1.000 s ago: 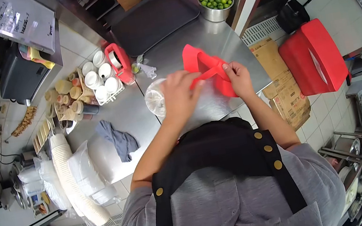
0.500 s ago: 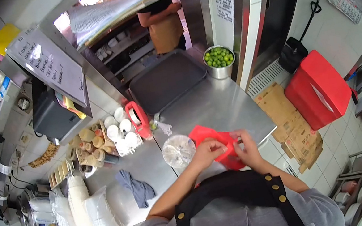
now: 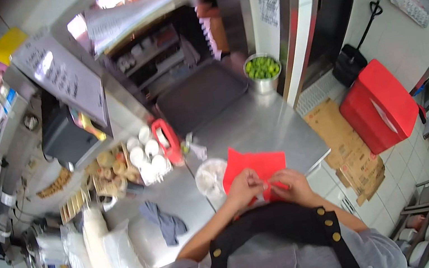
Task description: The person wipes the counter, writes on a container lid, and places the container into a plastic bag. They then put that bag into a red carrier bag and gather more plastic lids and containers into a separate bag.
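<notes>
Two hands [image 3: 268,186] closed on red sheet [image 3: 256,165], held over near worktop [image 3: 247,127], right of clear round container [image 3: 211,178].

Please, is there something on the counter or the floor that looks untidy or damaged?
Yes, mildly: the flattened cardboard on the floor has ragged edges, and the grey cloth lies crumpled on the counter instead of folded. I see no spill.

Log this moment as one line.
left hand, right hand: holding red flexible sheet | beside sheet: round translucent container | steel counter: crumpled grey cloth
</notes>
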`<action>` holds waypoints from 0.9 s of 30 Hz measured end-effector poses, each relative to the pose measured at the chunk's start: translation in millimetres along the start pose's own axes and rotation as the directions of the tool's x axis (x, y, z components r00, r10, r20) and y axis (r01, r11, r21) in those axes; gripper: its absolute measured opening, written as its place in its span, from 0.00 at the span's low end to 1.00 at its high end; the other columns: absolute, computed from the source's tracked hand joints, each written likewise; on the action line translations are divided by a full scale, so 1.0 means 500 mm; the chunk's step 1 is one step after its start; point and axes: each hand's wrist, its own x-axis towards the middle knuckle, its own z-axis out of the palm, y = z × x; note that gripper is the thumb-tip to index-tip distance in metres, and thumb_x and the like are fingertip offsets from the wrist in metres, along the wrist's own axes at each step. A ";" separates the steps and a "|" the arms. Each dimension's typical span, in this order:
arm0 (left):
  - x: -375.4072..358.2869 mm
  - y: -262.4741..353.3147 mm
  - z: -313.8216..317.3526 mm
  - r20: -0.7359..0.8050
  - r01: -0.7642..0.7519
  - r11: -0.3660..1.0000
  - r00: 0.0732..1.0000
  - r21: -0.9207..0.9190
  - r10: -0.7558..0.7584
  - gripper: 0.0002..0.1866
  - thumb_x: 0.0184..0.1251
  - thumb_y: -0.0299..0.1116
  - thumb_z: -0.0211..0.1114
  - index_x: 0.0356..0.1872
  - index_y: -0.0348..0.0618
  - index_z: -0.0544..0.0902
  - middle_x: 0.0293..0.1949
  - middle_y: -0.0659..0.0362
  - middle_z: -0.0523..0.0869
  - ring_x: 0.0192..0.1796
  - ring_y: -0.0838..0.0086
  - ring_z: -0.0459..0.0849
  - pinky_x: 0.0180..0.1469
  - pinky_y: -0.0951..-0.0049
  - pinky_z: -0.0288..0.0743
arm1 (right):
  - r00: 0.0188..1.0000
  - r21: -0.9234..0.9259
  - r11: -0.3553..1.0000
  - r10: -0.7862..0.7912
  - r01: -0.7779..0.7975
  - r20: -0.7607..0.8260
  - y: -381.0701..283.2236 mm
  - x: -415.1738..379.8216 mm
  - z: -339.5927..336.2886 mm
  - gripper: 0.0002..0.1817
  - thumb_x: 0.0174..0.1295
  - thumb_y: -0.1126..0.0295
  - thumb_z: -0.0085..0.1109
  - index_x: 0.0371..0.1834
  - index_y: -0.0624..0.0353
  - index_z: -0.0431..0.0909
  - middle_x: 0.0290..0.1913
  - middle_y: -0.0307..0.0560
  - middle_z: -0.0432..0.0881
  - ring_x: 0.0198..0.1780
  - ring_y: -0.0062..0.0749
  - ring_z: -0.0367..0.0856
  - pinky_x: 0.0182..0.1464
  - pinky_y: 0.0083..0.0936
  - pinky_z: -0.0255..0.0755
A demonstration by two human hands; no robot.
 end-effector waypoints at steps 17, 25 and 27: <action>-0.030 0.064 0.007 -0.062 -0.202 0.967 0.979 -0.154 0.195 0.09 0.69 0.27 0.68 0.46 0.45 0.77 0.39 0.64 0.82 0.40 0.82 0.80 0.45 0.81 0.74 | 0.818 0.769 0.453 0.553 -0.452 0.155 0.008 0.012 0.050 0.05 0.69 0.74 0.63 0.40 0.64 0.80 0.33 0.33 0.81 0.33 0.11 0.74 0.36 0.14 0.70; -0.011 0.064 0.008 -0.078 -0.311 0.940 0.943 0.143 0.324 0.10 0.66 0.28 0.72 0.45 0.41 0.81 0.46 0.63 0.81 0.43 0.81 0.79 0.48 0.79 0.73 | 0.833 0.729 0.505 0.529 -0.463 0.163 0.007 0.013 0.052 0.06 0.67 0.73 0.67 0.37 0.63 0.80 0.31 0.33 0.81 0.30 0.10 0.72 0.32 0.13 0.66; -0.007 0.062 0.008 -0.098 -0.274 0.962 0.957 0.011 0.274 0.09 0.66 0.28 0.72 0.43 0.40 0.82 0.45 0.64 0.81 0.43 0.81 0.79 0.49 0.78 0.73 | 0.831 0.724 0.507 0.532 -0.468 0.165 0.007 0.014 0.051 0.06 0.66 0.73 0.68 0.36 0.63 0.80 0.31 0.32 0.81 0.30 0.10 0.72 0.32 0.12 0.66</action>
